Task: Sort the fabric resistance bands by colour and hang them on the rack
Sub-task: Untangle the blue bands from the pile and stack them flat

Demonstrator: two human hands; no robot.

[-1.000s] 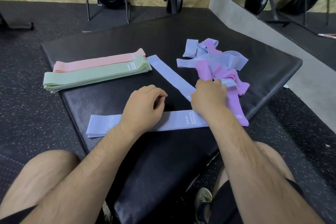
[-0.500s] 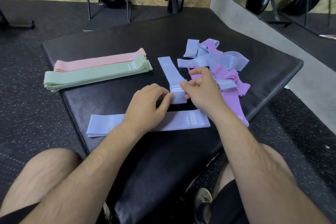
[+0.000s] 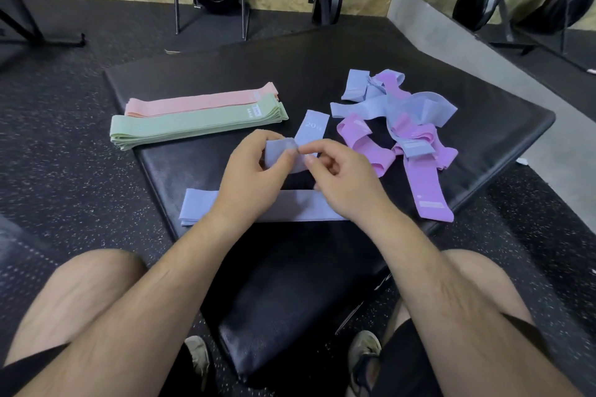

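Blue-lilac band (image 3: 292,151) is pinched at its near end between the left hand (image 3: 250,167) and right hand (image 3: 338,177), just above the blue one already laid flat (image 3: 200,208) on the black pad (image 3: 483,113). I'd flatten it and stack edge-on-edge there. Leave the purple-blue tangle (image 3: 403,126) alone till it's square.

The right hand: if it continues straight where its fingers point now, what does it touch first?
Probably the blue band pinched in the left hand; the right hand points left toward it, fingers nearly touching.
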